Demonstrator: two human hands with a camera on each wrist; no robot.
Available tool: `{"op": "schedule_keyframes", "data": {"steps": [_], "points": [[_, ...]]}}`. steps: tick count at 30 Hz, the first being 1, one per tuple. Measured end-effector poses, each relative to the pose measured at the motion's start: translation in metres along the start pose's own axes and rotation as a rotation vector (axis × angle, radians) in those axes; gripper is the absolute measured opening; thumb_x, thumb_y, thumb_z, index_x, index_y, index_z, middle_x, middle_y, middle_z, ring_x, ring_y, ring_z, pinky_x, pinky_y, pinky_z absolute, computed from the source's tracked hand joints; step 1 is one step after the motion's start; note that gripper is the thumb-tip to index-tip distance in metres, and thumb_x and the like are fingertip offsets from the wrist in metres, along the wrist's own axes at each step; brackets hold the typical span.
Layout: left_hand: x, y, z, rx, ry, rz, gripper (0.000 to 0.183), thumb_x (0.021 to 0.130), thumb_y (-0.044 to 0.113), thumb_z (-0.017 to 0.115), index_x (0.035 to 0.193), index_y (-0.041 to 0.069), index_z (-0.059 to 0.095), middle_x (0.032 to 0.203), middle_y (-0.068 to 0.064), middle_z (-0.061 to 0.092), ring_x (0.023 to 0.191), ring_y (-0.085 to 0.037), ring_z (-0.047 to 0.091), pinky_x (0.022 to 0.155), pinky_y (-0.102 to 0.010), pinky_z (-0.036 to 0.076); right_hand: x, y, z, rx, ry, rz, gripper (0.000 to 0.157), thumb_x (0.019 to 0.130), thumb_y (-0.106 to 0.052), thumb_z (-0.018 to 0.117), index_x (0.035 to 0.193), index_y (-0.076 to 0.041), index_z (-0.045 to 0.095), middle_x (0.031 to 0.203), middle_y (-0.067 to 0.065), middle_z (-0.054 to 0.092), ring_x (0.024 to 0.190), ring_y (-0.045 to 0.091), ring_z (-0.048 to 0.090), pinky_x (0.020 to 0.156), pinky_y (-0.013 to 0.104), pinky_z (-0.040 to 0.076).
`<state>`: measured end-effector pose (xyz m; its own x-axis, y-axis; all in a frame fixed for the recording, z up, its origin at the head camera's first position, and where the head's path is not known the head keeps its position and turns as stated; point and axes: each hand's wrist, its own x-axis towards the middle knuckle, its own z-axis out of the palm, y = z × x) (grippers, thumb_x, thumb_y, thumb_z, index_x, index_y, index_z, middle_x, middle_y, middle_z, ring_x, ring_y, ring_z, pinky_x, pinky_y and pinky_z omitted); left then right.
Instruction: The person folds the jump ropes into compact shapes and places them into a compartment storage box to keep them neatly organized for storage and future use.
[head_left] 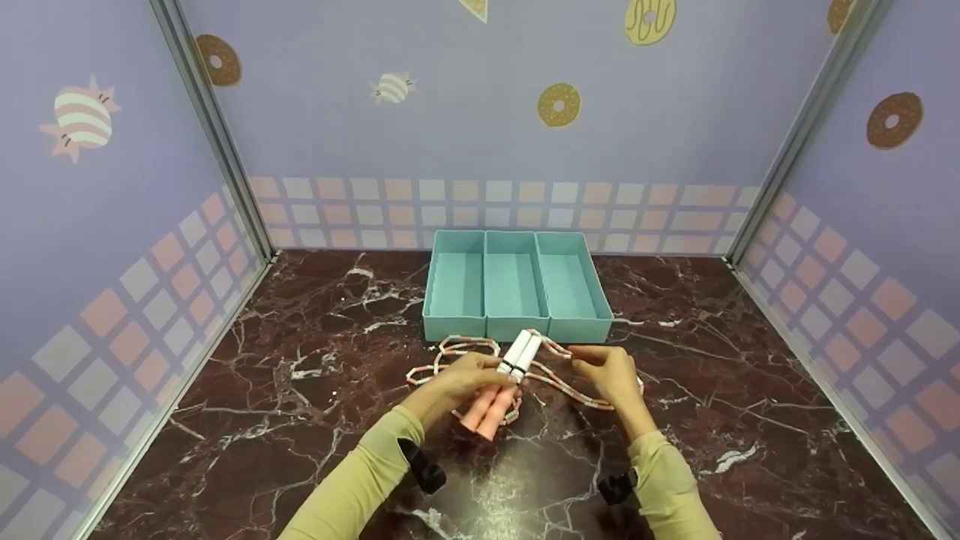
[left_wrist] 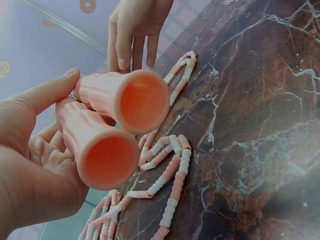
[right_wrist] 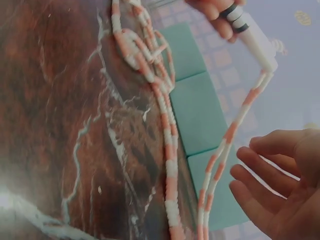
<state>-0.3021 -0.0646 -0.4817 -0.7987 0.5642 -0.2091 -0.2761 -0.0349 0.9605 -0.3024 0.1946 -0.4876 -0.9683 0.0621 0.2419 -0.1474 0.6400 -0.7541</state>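
My left hand grips both handles of a beaded jump rope side by side, white ends pointing away and pink flared ends towards me. Black bands ring the handles at mid-length. From the white tips hangs the pink-and-white beaded cord; more of it lies in loose loops on the tabletop, partly hidden behind my left hand. My right hand is beside the hanging strands with fingers loosely bent. In the right wrist view, nothing shows within that hand. The pink handle openings face the left wrist camera.
Behind the rope stands a light teal tray with three compartments, near the back wall. The tabletop is dark red marble pattern with white veins. Lilac panels with tile and sweet prints enclose the left, right and back.
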Motion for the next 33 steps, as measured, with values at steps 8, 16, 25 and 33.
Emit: {"op": "schedule_keyframes", "data": {"steps": [8, 16, 25, 33], "points": [[-0.004, 0.006, 0.002, 0.032, 0.019, 0.007, 0.028, 0.088, 0.001, 0.064, 0.115, -0.007, 0.062, 0.085, -0.003, 0.075, 0.069, -0.01, 0.07, 0.066, -0.021, 0.058, 0.006, 0.008, 0.006, -0.038, 0.025, -0.063, 0.03, 0.08, -0.01, 0.079, 0.11, -0.009, 0.076, 0.108, 0.016, 0.074, 0.097, 0.033, 0.071, 0.079, 0.045, 0.056], [-0.009, 0.013, 0.002, 0.045, 0.019, 0.031, 0.026, 0.088, 0.001, 0.063, 0.113, -0.006, 0.061, 0.092, -0.013, 0.076, 0.071, -0.01, 0.07, 0.065, -0.02, 0.057, 0.011, 0.012, 0.004, -0.053, -0.003, -0.057, 0.033, 0.082, -0.016, 0.079, 0.114, -0.011, 0.075, 0.113, 0.016, 0.072, 0.11, 0.037, 0.067, 0.093, 0.051, 0.053], [-0.013, 0.025, 0.0, -0.004, -0.017, 0.051, 0.013, 0.09, -0.005, 0.061, 0.103, -0.004, 0.06, 0.087, -0.006, 0.07, 0.08, -0.018, 0.073, 0.071, -0.023, 0.06, 0.016, 0.012, 0.005, -0.038, -0.019, -0.044, 0.032, 0.082, -0.014, 0.079, 0.114, -0.012, 0.075, 0.115, 0.015, 0.072, 0.112, 0.036, 0.067, 0.094, 0.051, 0.053], [-0.018, 0.034, 0.0, 0.017, -0.019, 0.046, 0.018, 0.089, -0.004, 0.062, 0.107, -0.003, 0.06, 0.089, -0.005, 0.071, 0.081, -0.018, 0.073, 0.07, -0.024, 0.06, 0.017, 0.016, 0.007, -0.031, 0.01, -0.068, 0.031, 0.084, -0.016, 0.078, 0.115, -0.011, 0.074, 0.115, 0.017, 0.071, 0.111, 0.037, 0.067, 0.094, 0.052, 0.052]]}}
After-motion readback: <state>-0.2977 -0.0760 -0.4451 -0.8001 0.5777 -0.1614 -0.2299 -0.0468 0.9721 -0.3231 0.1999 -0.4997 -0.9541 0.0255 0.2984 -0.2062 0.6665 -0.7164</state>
